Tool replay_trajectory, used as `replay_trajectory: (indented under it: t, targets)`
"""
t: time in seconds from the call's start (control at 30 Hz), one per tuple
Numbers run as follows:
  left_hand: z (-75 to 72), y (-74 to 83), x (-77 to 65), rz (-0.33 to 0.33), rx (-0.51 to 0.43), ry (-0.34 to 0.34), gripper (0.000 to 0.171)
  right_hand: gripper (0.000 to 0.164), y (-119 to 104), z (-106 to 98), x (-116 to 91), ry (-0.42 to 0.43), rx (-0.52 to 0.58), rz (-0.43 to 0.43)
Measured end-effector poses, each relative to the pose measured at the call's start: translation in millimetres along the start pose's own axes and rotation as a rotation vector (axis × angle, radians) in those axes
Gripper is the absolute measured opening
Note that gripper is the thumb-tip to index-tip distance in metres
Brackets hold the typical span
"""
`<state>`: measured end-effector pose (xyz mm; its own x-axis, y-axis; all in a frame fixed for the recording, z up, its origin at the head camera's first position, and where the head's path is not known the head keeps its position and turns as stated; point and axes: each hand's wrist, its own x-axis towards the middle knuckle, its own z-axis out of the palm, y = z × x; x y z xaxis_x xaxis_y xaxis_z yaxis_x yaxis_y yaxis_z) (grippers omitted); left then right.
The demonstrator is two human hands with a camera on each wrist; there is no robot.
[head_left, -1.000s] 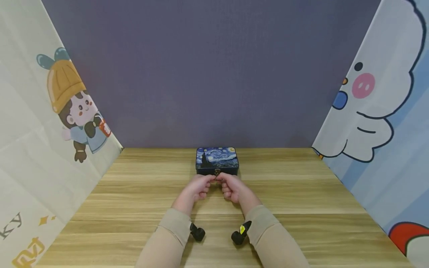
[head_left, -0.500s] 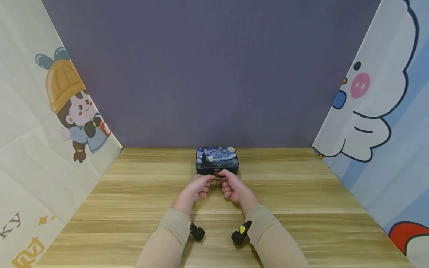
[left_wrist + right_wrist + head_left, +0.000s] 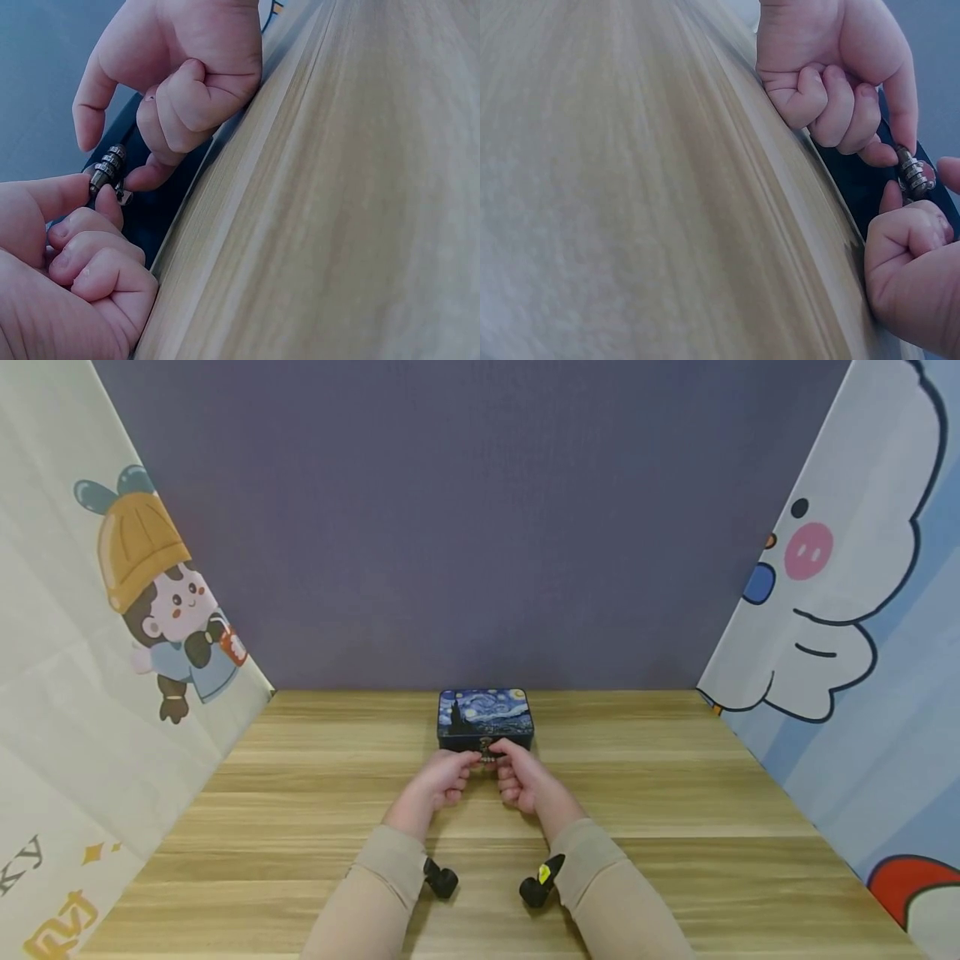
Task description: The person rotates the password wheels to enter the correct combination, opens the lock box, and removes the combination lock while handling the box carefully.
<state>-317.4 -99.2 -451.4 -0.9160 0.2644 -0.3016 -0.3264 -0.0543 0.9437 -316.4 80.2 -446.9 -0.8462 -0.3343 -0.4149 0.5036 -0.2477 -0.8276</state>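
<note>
At the back of the table stands a dark tin box [image 3: 486, 712] with a swirling blue night-sky picture on its lid. A small combination padlock [image 3: 107, 169] with metal dial rings hangs at its front latch. My left hand [image 3: 450, 774] pinches one end of the padlock between thumb and forefinger. My right hand [image 3: 521, 777] has its forefinger curled against the lock's other end. Its thumb [image 3: 88, 131] stands slightly apart from the dials in the left wrist view. The remaining fingers of both hands are curled in. The numbers on the rings are too small to read.
The wood-grain table [image 3: 480, 827] reaches a grey-purple panel [image 3: 480, 527] behind the box. Cartoon-printed cloths hang at the left [image 3: 90, 693] and right [image 3: 855, 677] sides. A small black camera [image 3: 440, 878] sits at each cuff.
My right thumb has lifted up and away from the left thumb, so the padlock shows between the hands. The left hand and the box have stayed in place.
</note>
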Motion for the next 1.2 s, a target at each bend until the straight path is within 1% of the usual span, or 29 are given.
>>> replay_trajectory:
  t: [0.4,0.67,0.97,1.2]
  targets:
    - [-0.7,-1.3,-4.4,0.006,-0.003,-0.013,0.026,0.022,1,4,-5,-0.022,-0.025,-0.010]
    - [-0.7,-1.0,-6.2,0.013,-0.002,-0.022,0.027,0.020,2,7,-6,-0.005,-0.035,-0.020]
    - [-0.2,1.7,-10.8,0.012,-0.005,-0.025,0.026,0.014,2,11,-9,0.008,-0.037,-0.023]
    - [-0.3,4.0,-15.4,0.005,-0.011,-0.037,0.026,0.014,2,14,-11,0.024,-0.047,-0.036]
